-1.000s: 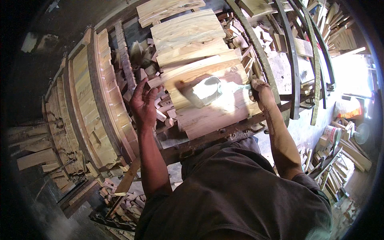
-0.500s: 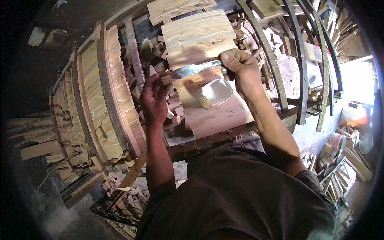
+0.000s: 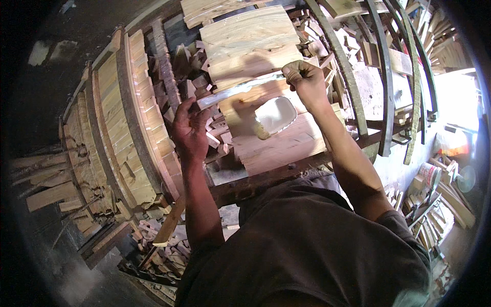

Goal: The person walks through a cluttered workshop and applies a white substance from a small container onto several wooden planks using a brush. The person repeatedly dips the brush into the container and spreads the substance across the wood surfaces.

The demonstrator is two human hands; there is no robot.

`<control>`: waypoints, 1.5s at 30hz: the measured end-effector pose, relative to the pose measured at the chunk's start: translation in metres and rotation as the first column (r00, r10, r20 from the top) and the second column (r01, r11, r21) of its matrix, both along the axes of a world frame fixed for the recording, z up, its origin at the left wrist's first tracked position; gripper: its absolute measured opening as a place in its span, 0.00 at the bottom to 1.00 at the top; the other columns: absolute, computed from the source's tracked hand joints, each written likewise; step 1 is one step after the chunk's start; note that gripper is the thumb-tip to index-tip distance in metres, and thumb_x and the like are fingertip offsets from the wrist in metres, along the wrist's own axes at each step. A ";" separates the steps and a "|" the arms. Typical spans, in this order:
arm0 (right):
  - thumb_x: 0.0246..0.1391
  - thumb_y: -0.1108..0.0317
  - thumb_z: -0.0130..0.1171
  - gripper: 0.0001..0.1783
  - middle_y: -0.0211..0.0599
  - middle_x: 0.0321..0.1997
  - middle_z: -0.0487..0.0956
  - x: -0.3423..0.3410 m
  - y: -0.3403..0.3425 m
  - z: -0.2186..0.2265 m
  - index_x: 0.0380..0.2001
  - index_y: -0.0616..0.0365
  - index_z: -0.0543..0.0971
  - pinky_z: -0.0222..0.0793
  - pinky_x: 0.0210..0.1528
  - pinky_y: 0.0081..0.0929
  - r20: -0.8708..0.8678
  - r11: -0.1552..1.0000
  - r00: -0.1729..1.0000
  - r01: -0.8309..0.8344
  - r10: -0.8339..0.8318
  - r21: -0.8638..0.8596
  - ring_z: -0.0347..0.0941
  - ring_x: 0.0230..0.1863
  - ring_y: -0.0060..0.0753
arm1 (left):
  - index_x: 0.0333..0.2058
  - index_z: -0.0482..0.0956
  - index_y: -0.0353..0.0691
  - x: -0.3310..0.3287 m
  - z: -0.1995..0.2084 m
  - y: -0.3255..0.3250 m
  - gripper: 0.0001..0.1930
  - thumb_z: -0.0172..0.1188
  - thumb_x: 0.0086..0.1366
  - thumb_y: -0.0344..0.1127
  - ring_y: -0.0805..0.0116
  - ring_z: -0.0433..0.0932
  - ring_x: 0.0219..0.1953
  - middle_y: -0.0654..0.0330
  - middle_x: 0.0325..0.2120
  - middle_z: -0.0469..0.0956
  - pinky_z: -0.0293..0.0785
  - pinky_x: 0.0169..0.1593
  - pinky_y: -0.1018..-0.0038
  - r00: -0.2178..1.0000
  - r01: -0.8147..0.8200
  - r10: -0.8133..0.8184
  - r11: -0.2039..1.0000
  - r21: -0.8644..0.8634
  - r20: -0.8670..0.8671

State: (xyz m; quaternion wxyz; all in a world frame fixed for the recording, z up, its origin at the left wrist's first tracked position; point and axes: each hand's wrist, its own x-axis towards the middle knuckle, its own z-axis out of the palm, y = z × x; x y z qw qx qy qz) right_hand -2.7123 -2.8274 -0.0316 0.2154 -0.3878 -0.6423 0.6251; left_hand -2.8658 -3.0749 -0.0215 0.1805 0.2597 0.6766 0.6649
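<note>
A narrow wooden strip [image 3: 238, 90] spans the gap between my hands, its upward edge coated with glossy white glue. My left hand [image 3: 190, 134] grips its left end between thumb and fingers. At the right end, the curled fingers of my right hand [image 3: 308, 86] close on the strip; the fingertips are partly hidden. Below the strip, a white open container [image 3: 276, 115] with a ragged, brownish stained corner rests on a panel of joined boards [image 3: 279, 148]. What it holds looks white.
Wooden offcuts [image 3: 217, 138] fill the gaps around the panel. To the left stand clamped board panels [image 3: 115, 117] with dark bars across them. Curved bars [image 3: 381, 77] rise at the right. A beam [image 3: 255, 183] runs along the near edge. A bucket [image 3: 428, 175] sits among scraps.
White glue now shows along the strip to its left end, where bare wood showed before. My left hand has shifted slightly left, and the right hand's fingers are more tightly curled.
</note>
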 end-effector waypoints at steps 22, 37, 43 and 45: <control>0.54 0.77 0.61 0.02 0.27 0.27 0.80 0.031 0.098 -0.168 0.28 0.61 0.82 0.68 0.34 0.18 0.215 0.932 0.915 0.301 -0.342 0.201 0.71 0.30 0.17 | 0.54 0.68 0.30 -0.010 0.006 0.007 0.17 0.55 0.69 0.28 0.59 0.78 0.50 0.46 0.50 0.77 0.77 0.55 0.65 0.999 -0.044 0.045 0.997 -0.068 0.005; 0.54 0.74 0.62 0.09 0.39 0.31 0.82 0.027 0.045 -0.113 0.38 0.64 0.78 0.72 0.40 0.26 0.205 0.872 0.897 0.291 -0.392 0.395 0.75 0.32 0.27 | 0.54 0.68 0.29 -0.007 -0.004 0.003 0.18 0.57 0.68 0.27 0.61 0.78 0.50 0.47 0.49 0.78 0.78 0.54 0.67 0.994 -0.088 0.088 0.996 0.010 0.059; 0.57 0.76 0.61 0.06 0.48 0.33 0.81 -0.003 -0.057 0.001 0.38 0.63 0.77 0.74 0.36 0.32 -0.077 0.981 0.994 0.084 -0.072 0.172 0.80 0.34 0.38 | 0.55 0.69 0.29 -0.006 -0.003 -0.002 0.19 0.58 0.67 0.26 0.64 0.79 0.48 0.49 0.48 0.80 0.77 0.53 0.69 0.992 -0.110 0.113 0.992 -0.054 0.050; 0.56 0.77 0.61 0.07 0.47 0.34 0.81 -0.014 -0.083 0.032 0.39 0.63 0.77 0.74 0.36 0.33 -0.136 0.986 0.990 -0.014 0.037 0.165 0.80 0.34 0.37 | 0.54 0.72 0.30 -0.007 -0.001 0.002 0.19 0.60 0.67 0.29 0.65 0.80 0.47 0.51 0.47 0.80 0.77 0.51 0.71 0.993 -0.121 0.121 0.990 -0.066 0.000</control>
